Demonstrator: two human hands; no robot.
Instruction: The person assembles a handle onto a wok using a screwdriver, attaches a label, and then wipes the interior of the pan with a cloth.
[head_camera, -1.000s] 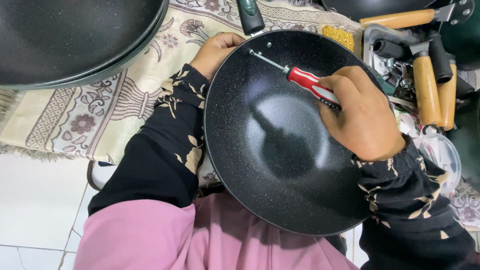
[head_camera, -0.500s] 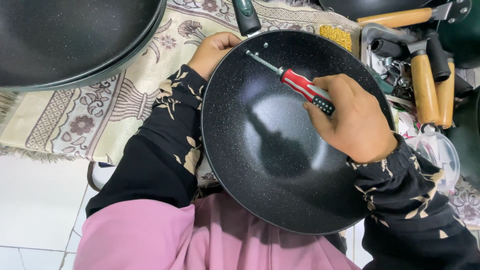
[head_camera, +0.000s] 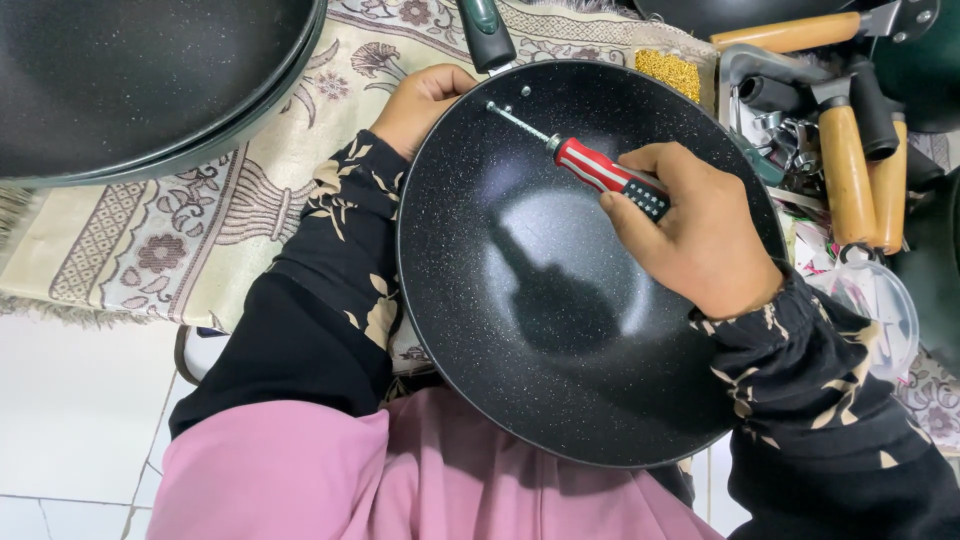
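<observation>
A black speckled wok (head_camera: 560, 330) rests over the person's lap, by the patterned rug's (head_camera: 200, 240) near edge. The left hand (head_camera: 425, 100) seems to grip its far rim beside the green handle (head_camera: 487, 30). The right hand (head_camera: 690, 235) is closed around a red screwdriver (head_camera: 590, 167), tip at the wok's inner screws.

Few things of this kind show. Near the top edge, right of the middle, a small flat packet (head_camera: 671, 70) lies on the patterned cloth (head_camera: 200, 250); it seems to be a clear bag filled with small golden-yellow pieces, though the view is too coarse to be sure. At the right edge, a clear round plastic container (head_camera: 880, 310) rests below the wooden handles (head_camera: 845, 170), see-through with a pale rim. No labels, signs or screens can be made out anywhere.
</observation>
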